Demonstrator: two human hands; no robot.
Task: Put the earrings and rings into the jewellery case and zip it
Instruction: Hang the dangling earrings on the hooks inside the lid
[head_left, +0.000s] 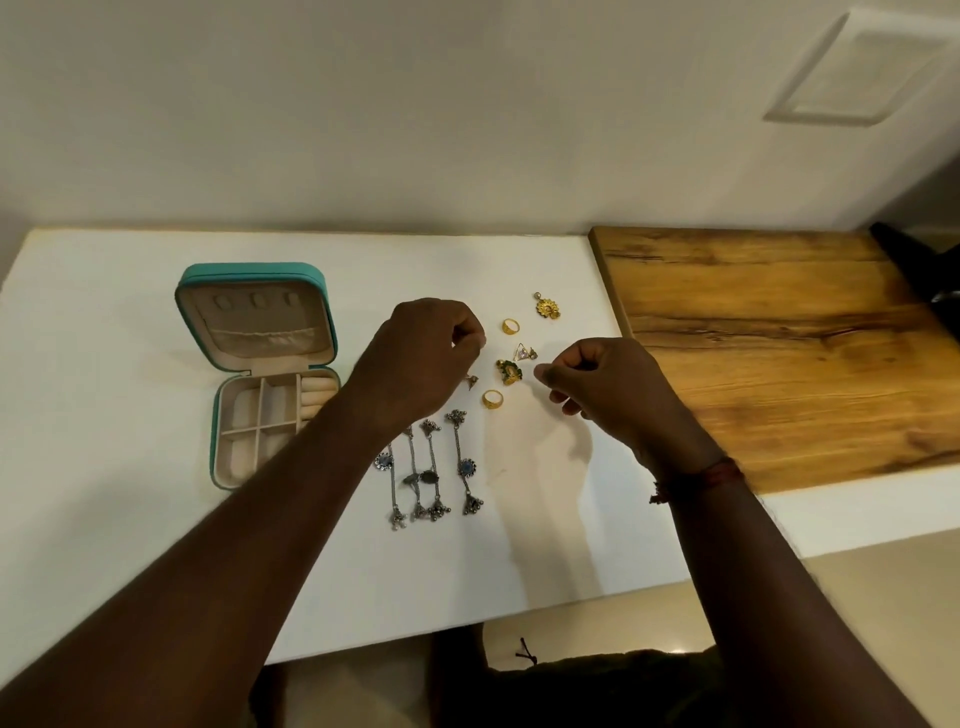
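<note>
The teal jewellery case (214, 415) lies open at the left of the white table, lid tilted back, its beige compartments showing. Several long silver earrings (464, 467) lie in a row in front of the centre. Two gold rings (511, 326) (492, 399), a gold round earring (548, 307), a green and gold earring (508, 372) and a small clear stud (524, 353) lie between my hands. Another small stud (471, 382) peeks out under my left hand (421, 353), which hovers with fingers curled. My right hand (597, 382) hovers beside the pieces, fingertips pinched together; nothing shows in them.
A wooden board (779, 353) covers the table's right end, with a black object (914, 265) at its far corner. The white wall stands directly behind the table. The table's front edge (467, 618) runs just above my lap.
</note>
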